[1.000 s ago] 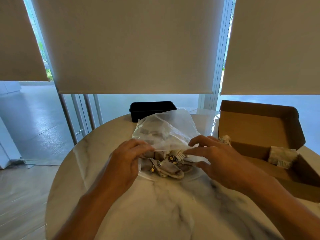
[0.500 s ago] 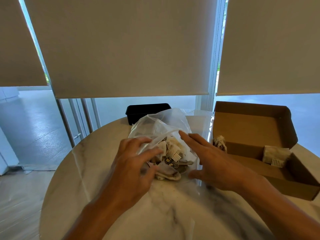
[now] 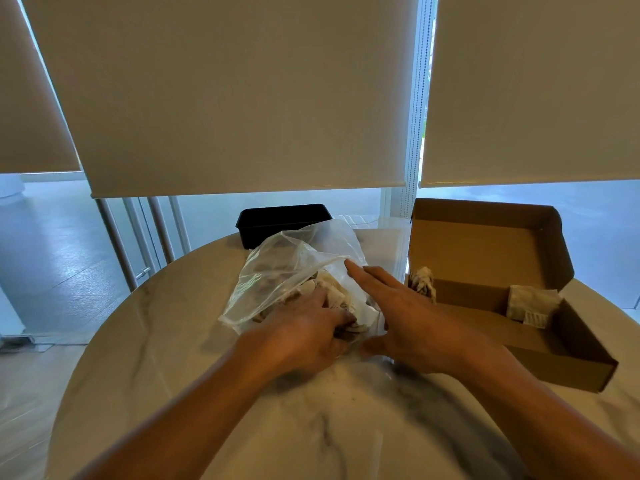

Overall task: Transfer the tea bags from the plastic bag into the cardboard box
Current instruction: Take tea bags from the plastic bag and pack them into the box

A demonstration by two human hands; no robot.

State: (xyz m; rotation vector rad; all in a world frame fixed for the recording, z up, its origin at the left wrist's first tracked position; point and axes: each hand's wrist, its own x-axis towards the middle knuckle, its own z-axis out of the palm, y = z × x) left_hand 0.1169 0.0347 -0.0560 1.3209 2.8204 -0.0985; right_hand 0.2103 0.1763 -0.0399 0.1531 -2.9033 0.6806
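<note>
A clear plastic bag (image 3: 291,271) lies on the round marble table (image 3: 194,341), its mouth facing me, with several tea bags (image 3: 334,294) piled inside. My left hand (image 3: 304,336) is pushed into the bag's mouth, its fingers curled around tea bags and partly hidden by them. My right hand (image 3: 408,317) is stretched along the bag's right side; its fingertips lift the upper rim and its thumb is at the lower rim, which holds the mouth apart. The open cardboard box (image 3: 485,244) stands to the right and holds tea bags at its left end (image 3: 422,284) and right end (image 3: 530,304).
A black rectangular container (image 3: 280,220) stands behind the plastic bag at the table's far edge. The box lid stands upright at the back. Roller blinds and windows are beyond the table. The table's curved edge drops to the floor on the left.
My left hand has gone from the bag's rim into its mouth and onto the tea bags. My right hand has slid forward along the bag's right side, and the mouth is wider.
</note>
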